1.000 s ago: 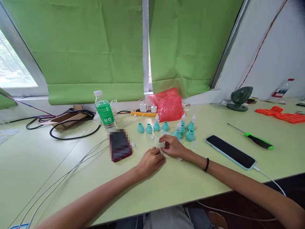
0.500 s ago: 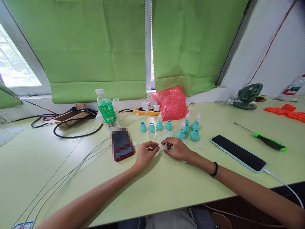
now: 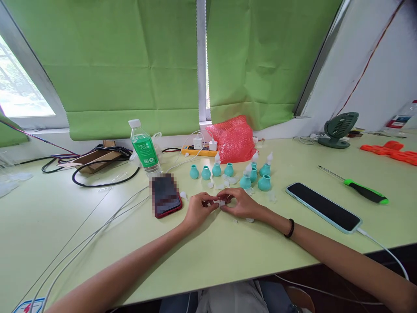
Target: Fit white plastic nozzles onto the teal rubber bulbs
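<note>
My left hand (image 3: 199,211) and my right hand (image 3: 240,203) meet over the table, fingertips pinched on a small translucent white piece (image 3: 222,202) between them. Its exact shape is mostly hidden by the fingers. Just beyond my hands stand several small teal bulbs with round bodies and narrow necks. Some are open at the top, like the teal bulb (image 3: 264,183) on the right; others carry a pointed white tip (image 3: 269,158). Loose translucent white scraps (image 3: 230,179) lie among the bulbs, and a few more sit near my fingers.
Left of my hands lies a phone (image 3: 167,195) with a red edge, a water bottle (image 3: 145,150) behind it. A red bubble-wrap bag (image 3: 232,139) and a power strip (image 3: 200,151) are at the back. To the right are a charging phone (image 3: 322,206), a screwdriver (image 3: 365,190) and a fan (image 3: 340,129).
My fingertips have drawn closer together around the white piece, with the right hand shifting slightly left. The view has moved a little; the bulbs stay where they stood.
</note>
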The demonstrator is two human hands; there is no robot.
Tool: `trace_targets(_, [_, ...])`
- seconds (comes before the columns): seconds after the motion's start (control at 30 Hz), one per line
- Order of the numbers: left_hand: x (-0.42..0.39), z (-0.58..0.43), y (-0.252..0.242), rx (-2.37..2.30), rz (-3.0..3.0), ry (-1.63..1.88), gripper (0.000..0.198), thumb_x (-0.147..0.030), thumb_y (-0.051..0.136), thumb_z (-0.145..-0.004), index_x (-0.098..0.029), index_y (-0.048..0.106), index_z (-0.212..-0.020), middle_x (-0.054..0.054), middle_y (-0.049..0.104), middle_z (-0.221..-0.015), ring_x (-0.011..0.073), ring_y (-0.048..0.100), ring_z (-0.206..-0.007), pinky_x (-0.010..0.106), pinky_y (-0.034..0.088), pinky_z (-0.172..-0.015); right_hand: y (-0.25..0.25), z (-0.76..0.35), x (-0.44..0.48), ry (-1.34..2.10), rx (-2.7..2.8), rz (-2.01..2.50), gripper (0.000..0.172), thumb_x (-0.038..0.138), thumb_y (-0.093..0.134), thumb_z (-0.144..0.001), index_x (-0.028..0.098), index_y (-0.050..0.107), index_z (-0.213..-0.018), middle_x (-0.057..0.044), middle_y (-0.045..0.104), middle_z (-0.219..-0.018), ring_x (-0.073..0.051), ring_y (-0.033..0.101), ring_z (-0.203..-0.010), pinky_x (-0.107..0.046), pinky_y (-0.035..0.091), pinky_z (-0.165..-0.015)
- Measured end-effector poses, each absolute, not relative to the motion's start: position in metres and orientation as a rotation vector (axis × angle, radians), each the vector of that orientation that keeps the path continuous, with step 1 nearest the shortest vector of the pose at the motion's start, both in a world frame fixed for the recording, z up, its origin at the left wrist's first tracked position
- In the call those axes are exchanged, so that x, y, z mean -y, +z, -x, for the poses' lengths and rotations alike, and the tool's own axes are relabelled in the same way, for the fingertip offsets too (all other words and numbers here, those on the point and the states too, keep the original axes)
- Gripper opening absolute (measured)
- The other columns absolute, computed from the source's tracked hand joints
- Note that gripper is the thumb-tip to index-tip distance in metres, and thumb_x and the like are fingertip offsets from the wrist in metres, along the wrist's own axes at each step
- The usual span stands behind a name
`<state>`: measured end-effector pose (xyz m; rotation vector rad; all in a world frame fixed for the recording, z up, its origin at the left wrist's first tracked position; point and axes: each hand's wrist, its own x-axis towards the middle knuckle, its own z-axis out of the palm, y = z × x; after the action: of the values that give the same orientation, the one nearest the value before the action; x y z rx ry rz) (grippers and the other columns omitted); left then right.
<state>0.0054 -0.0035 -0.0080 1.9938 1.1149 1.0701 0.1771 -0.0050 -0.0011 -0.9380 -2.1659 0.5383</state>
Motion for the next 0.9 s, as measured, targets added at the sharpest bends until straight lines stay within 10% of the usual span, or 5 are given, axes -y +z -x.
trace_targets(0.9, [0.0013, -0.0069, -0.006, -1.126, -1.977, 1.021, 0.028, -0.032, 0.045, -0.075, -0.014, 0.066, -0.08, 0.003, 0.061, -0.067, 0.0128, 0.05, -0.06, 0.021, 0.036, -0.053, 0.0022, -0.1769, 0.0065, 0.529, 2.153, 0.961, 0.024, 0.011, 0.054, -0.061, 0.016, 0.055, -0.085, -0.001, 0.058, -0.074, -0.011, 0.053, -0.063, -0.024, 0.047, -0.06])
